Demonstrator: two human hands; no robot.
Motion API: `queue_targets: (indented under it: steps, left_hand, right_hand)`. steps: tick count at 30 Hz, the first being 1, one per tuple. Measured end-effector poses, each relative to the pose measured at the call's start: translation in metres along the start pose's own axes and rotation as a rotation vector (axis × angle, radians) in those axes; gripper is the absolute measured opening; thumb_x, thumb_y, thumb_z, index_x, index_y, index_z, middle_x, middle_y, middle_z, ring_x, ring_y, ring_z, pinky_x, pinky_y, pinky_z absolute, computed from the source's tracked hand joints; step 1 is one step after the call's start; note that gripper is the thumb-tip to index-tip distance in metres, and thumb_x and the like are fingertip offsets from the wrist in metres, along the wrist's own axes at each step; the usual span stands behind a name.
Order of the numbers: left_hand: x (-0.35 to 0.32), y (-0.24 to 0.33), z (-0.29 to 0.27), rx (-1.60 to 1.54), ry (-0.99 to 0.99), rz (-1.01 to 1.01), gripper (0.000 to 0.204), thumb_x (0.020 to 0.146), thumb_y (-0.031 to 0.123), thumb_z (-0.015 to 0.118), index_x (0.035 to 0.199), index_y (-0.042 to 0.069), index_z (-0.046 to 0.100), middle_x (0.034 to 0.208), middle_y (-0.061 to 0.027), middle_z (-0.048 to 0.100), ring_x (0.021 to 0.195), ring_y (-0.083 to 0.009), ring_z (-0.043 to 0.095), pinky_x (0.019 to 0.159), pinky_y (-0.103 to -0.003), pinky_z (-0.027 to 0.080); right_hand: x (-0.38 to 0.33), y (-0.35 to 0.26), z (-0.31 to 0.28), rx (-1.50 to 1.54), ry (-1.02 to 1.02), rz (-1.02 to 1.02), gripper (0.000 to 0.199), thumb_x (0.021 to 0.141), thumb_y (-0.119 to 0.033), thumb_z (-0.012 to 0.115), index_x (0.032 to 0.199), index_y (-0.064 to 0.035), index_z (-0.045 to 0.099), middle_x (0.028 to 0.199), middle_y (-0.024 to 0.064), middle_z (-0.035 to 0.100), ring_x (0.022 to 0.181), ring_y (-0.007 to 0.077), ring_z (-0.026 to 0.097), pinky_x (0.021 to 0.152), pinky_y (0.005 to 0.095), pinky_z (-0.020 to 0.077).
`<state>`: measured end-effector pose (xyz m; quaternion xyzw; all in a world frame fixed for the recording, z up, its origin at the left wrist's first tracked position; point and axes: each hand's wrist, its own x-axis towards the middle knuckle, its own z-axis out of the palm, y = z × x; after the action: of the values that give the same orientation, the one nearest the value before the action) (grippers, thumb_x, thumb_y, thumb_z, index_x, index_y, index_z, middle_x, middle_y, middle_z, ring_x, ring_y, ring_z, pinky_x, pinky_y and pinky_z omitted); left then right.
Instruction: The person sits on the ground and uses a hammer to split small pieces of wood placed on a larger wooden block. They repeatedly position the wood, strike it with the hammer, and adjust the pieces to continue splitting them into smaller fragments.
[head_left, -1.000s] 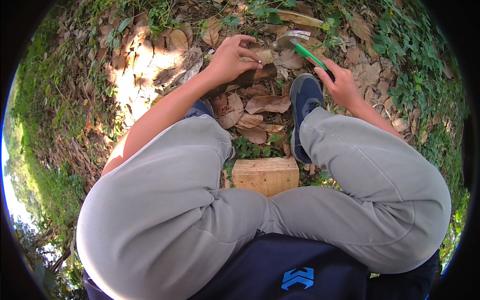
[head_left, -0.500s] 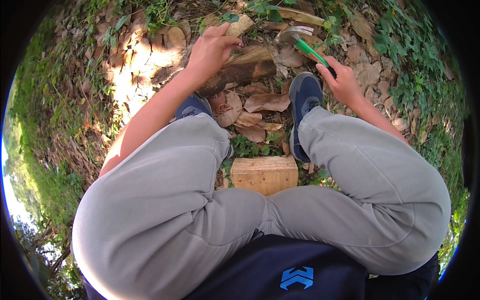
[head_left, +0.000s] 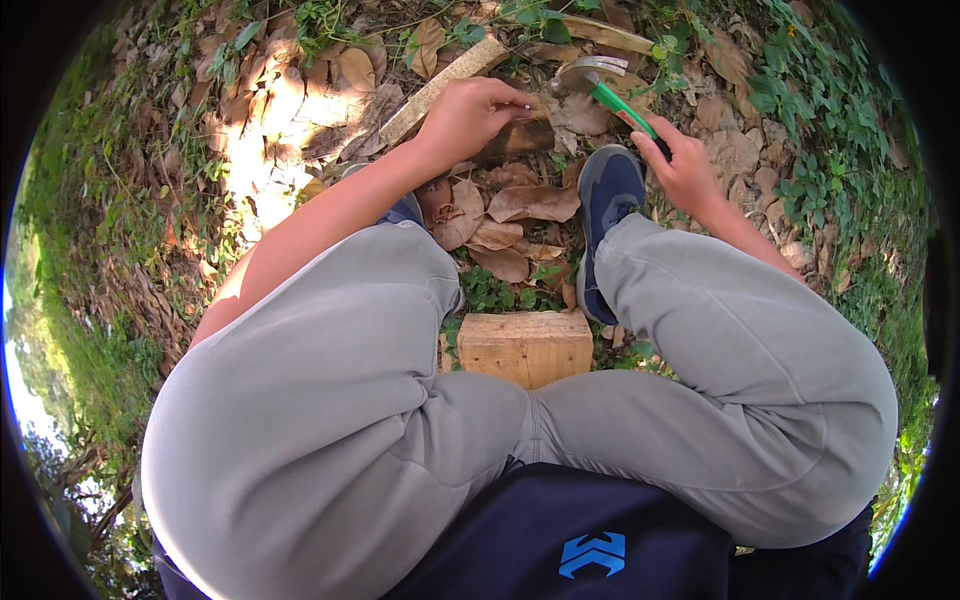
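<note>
My left hand [head_left: 470, 118] is closed in a pinch over a short log [head_left: 522, 138] lying on the leaves. A small shiny tip shows at its fingertips, most likely a nail; the rest of it is hidden by the fingers. The hand and forearm cover much of the log. In my right hand [head_left: 683, 165] is a claw hammer with a green handle [head_left: 622, 106], held with the fingers wrapped round the handle's end. The hammer's metal head [head_left: 590, 72] is just beyond the log's right end, near the ground.
A pale wooden strip [head_left: 445, 86] lies slantwise behind my left hand. Another split piece of wood [head_left: 605, 33] is at the far side. My shoes [head_left: 612, 190] flank dry leaves [head_left: 533, 204]; a squared wood block [head_left: 525, 348] stands between my legs. Green plants [head_left: 810, 100] grow at right.
My left hand has moved right and slightly nearer, away from the pale strip, which now shows along its length. The right hand and hammer have hardly moved.
</note>
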<state>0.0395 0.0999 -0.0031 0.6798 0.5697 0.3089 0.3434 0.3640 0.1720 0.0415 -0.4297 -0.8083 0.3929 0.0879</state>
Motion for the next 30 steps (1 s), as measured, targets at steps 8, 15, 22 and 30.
queue_targets:
  steps: [8, 15, 22, 30]
  left_hand:
    - [-0.002, -0.011, 0.009, 0.035, -0.022, -0.096, 0.018, 0.085, 0.017, 0.077, 0.102, 0.011, 0.081, 0.090, -0.0162, 0.075, 0.081, -0.0350, 0.071, 0.075, -0.041, 0.057]
    - [-0.001, -0.006, 0.009, 0.047, -0.052, -0.191, 0.019, 0.085, 0.015, 0.076, 0.102, 0.009, 0.080, 0.089, -0.0170, 0.075, 0.081, -0.0355, 0.071, 0.077, -0.041, 0.058]
    - [-0.002, -0.009, 0.010, -0.023, -0.048, -0.238, 0.019, 0.083, 0.011, 0.077, 0.102, 0.007, 0.079, 0.089, -0.0167, 0.075, 0.082, -0.0347, 0.072, 0.077, -0.039, 0.057]
    - [-0.002, -0.010, 0.009, -0.035, -0.046, -0.212, 0.019, 0.081, 0.008, 0.077, 0.100, 0.005, 0.079, 0.093, -0.0148, 0.075, 0.082, -0.0333, 0.071, 0.077, -0.040, 0.057]
  right_hand:
    - [-0.005, -0.015, 0.007, -0.067, 0.000, -0.118, 0.022, 0.101, -0.027, 0.066, 0.115, -0.0092, 0.066, 0.084, 0.0149, 0.070, 0.071, 0.0369, 0.067, 0.061, 0.0432, 0.0505]
    - [-0.008, -0.032, 0.011, -0.224, 0.110, -0.235, 0.026, 0.099, -0.026, 0.069, 0.120, -0.0116, 0.067, 0.100, 0.0106, 0.074, 0.080, 0.0340, 0.071, 0.065, 0.0433, 0.0561]
    - [-0.005, -0.021, 0.012, -0.209, 0.145, -0.255, 0.025, 0.098, -0.026, 0.069, 0.119, -0.0116, 0.068, 0.103, 0.0100, 0.074, 0.083, 0.0330, 0.072, 0.065, 0.0423, 0.0569]
    - [-0.003, -0.024, 0.013, -0.255, 0.090, -0.298, 0.025, 0.098, -0.024, 0.070, 0.119, -0.0109, 0.068, 0.100, 0.0081, 0.074, 0.080, 0.0315, 0.071, 0.064, 0.0406, 0.0566]
